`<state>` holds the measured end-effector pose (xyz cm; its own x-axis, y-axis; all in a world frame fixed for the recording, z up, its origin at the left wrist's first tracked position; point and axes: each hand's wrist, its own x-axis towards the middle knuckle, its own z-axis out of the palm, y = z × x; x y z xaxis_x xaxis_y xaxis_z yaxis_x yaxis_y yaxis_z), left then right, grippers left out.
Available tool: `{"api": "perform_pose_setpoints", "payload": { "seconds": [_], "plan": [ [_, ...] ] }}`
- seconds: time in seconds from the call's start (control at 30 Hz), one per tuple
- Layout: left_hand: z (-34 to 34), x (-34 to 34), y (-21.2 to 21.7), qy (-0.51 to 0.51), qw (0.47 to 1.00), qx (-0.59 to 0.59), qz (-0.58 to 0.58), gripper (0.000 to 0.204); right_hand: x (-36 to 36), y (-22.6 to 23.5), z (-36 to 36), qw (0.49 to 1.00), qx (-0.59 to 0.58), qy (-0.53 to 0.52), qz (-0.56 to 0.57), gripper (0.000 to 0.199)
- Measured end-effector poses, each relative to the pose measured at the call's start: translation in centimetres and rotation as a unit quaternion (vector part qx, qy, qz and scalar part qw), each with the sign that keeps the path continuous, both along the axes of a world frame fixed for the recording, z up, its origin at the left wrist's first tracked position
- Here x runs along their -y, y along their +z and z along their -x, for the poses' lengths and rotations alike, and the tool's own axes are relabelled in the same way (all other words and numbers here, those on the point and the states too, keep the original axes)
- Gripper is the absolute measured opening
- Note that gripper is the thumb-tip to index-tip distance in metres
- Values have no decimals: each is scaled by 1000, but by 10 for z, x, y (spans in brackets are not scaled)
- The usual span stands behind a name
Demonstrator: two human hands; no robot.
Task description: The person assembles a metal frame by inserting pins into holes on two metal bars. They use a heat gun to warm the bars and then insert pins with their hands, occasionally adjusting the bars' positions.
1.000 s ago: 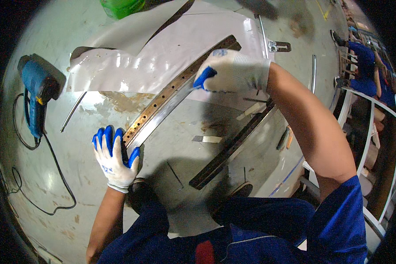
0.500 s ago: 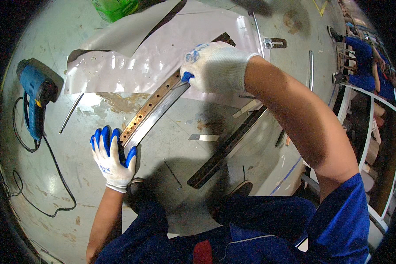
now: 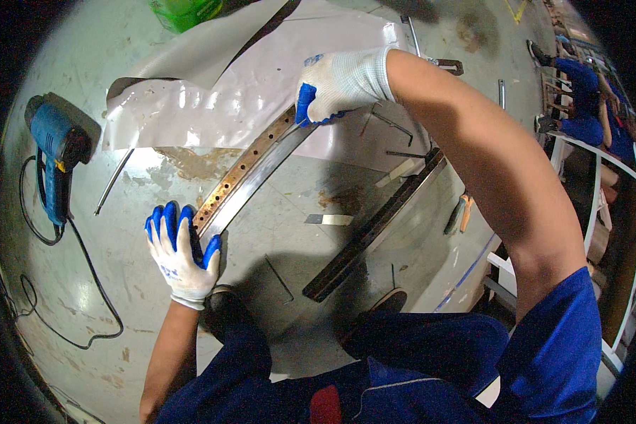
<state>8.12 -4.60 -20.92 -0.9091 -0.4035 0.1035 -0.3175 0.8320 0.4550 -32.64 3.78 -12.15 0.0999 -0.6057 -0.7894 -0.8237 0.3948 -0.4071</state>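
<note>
A long brown metal bar with a row of holes (image 3: 242,167) lies slantwise on the floor, with a shiny metal strip (image 3: 251,185) along its near side. My left hand (image 3: 180,254), in a white glove with blue fingers, rests at the bar's near left end. Its fingers are spread, and the bar's end lies between thumb and forefinger. Farther up, my right hand (image 3: 325,90), gloved alike, is closed on the shiny strip, fingertips pointing down. The strip bows slightly beside the bar. The bar's far end is hidden behind the right hand and forearm.
A blue heat gun (image 3: 56,145) with a black cord lies left. Pale sheeting (image 3: 169,116) spreads beneath the bar's far part. A dark bar (image 3: 374,233), a hex key (image 3: 396,126), and an orange-handled tool (image 3: 461,213) lie right. A green container (image 3: 184,13) stands beyond.
My right wrist has lifted and turned, so the fingertips now point down at the strip. The shiny strip looks more bowed. My left hand has stayed in place.
</note>
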Motion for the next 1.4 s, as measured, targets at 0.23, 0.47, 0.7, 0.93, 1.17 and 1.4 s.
{"api": "perform_pose_setpoints", "payload": {
  "seconds": [0.23,0.47,0.7,0.93,1.17,1.4],
  "plan": [
    [56,-19,53,-125,990,61,-10,68,-2,-6,0,1000,5,-1,13,31],
    [126,-28,49,-135,987,89,-5,68,8,10,-14,993,-77,83,34,26],
    [145,-36,48,-115,989,95,-4,71,-7,6,-9,993,-55,75,77,30],
    [142,-40,46,-109,987,115,-23,77,-24,-2,-4,998,-11,-1,58,29],
    [140,-39,48,-121,987,104,-22,70,-35,5,-9,994,25,-101,27,31],
    [135,-37,48,-127,986,99,-36,75,-39,-8,-10,995,34,-92,31,31]
  ]
}}
